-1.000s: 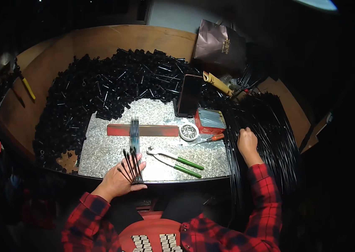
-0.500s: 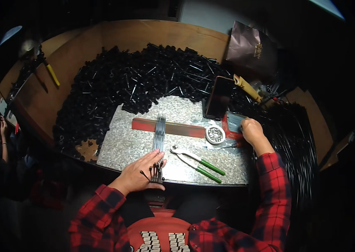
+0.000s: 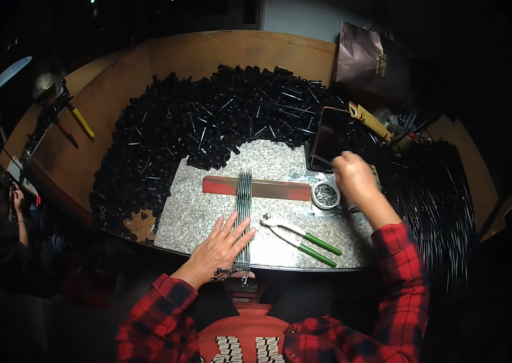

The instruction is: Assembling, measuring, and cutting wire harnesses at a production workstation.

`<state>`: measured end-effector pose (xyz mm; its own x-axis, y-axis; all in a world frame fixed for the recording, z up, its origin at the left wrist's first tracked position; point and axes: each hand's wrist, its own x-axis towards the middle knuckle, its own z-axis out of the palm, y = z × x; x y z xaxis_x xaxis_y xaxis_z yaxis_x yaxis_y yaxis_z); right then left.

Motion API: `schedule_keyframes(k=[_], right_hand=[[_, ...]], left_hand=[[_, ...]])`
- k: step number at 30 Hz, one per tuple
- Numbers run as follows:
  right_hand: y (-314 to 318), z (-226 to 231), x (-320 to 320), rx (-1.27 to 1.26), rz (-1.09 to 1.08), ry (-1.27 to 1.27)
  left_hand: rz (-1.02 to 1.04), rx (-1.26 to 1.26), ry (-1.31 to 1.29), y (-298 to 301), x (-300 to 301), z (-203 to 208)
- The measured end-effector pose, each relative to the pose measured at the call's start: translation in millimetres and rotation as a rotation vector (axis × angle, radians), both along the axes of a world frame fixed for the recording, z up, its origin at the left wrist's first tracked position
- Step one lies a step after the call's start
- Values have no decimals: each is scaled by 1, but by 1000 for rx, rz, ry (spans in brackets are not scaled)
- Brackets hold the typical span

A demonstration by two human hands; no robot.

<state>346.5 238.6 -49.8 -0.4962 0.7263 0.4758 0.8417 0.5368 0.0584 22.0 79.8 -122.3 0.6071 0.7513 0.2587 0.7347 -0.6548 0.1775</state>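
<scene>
My left hand (image 3: 222, 248) lies flat with fingers spread across a bundle of thin metal rods (image 3: 244, 202). The rods' looped dark ends stick out past the near table edge, by my thumb. Their far part rests across a long red-and-brown bar (image 3: 286, 189). My right hand (image 3: 356, 178) is closed and somewhat blurred, just right of a round white dish (image 3: 326, 195) of small metallic pieces. A thin pale sliver shows at its fingertips, too unclear to name. Green-handled pincers (image 3: 301, 240) lie on the speckled slab (image 3: 189, 224) between my hands.
A large heap of black parts (image 3: 207, 115) rises behind the slab, inside a curved wooden wall (image 3: 231, 45). A phone (image 3: 331, 136) stands propped up at right. Long dark rods (image 3: 443, 212) hang at far right. Another person's hand (image 3: 18, 199) is at far left.
My right hand has lifted from the red item at the right and moved to beside the dish and phone. My left hand's fingers have spread over the rods. The whole view has shifted slightly.
</scene>
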Motion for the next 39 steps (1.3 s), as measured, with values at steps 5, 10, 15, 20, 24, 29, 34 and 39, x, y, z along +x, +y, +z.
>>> schedule_keyframes(k=[5,10,15,20,24,29,34,39], right_hand=[[-5,-32,-80,-93,335,52],[3,-48,-103,-58,344,-28],[7,-48,-105,-124,298,-67],[8,-50,-104,-139,273,-53],[8,-50,-105,-141,275,-38],[10,-54,-103,-130,296,-4],[12,-56,-101,-139,309,21],[11,-58,-100,-143,312,53]], left_hand=[[3,56,35,1,-2,-7],[-2,64,35,1,1,3],[-19,2,30,0,1,11],[-12,5,51,0,2,14],[-14,9,42,0,2,13],[-14,6,30,0,2,11],[-14,29,31,-1,2,11],[-1,21,44,0,3,11]])
